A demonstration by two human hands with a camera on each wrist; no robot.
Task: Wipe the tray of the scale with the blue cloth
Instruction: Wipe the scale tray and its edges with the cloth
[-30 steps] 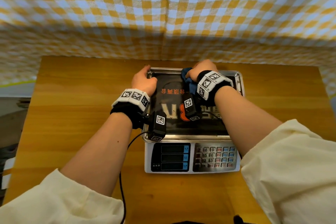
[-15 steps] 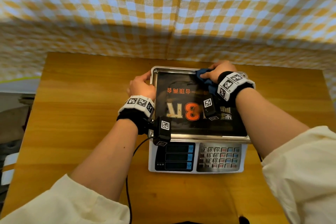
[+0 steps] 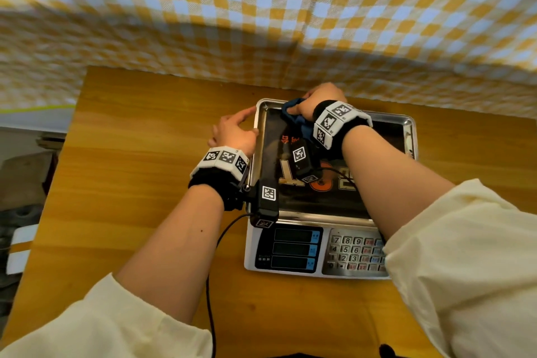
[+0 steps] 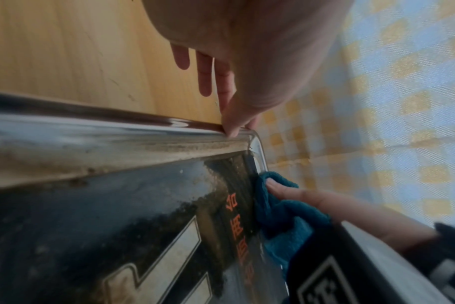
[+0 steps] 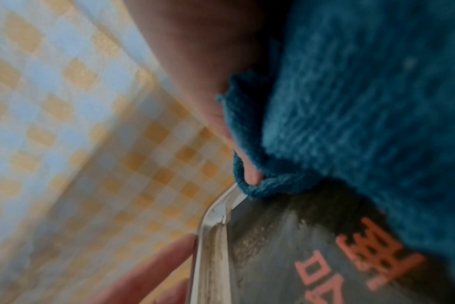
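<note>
The scale [image 3: 316, 253] stands on a wooden table, its steel tray [image 3: 408, 125] on top with a dark printed floor. My right hand [image 3: 315, 103] grips the bunched blue cloth [image 3: 293, 113] and presses it into the tray's far left corner. The left wrist view shows the blue cloth [image 4: 281, 214] under the fingers near that corner, and the right wrist view shows the blue cloth [image 5: 364, 115] touching the tray's rim [image 5: 210, 216]. My left hand [image 3: 236, 131] rests against the tray's left rim, fingers straight, the thumb on the rim [image 4: 143, 125].
The wooden table [image 3: 139, 171] has bare surface on the left and in front of the scale. A yellow and white checked fabric [image 3: 261, 9] hangs right behind the table. The scale's keypad [image 3: 354, 253] faces me. A black cable [image 3: 212, 285] runs down from my left wrist.
My right hand has swept the blue cloth leftward along the tray's far edge into its far left corner. The left hand stays at the left rim.
</note>
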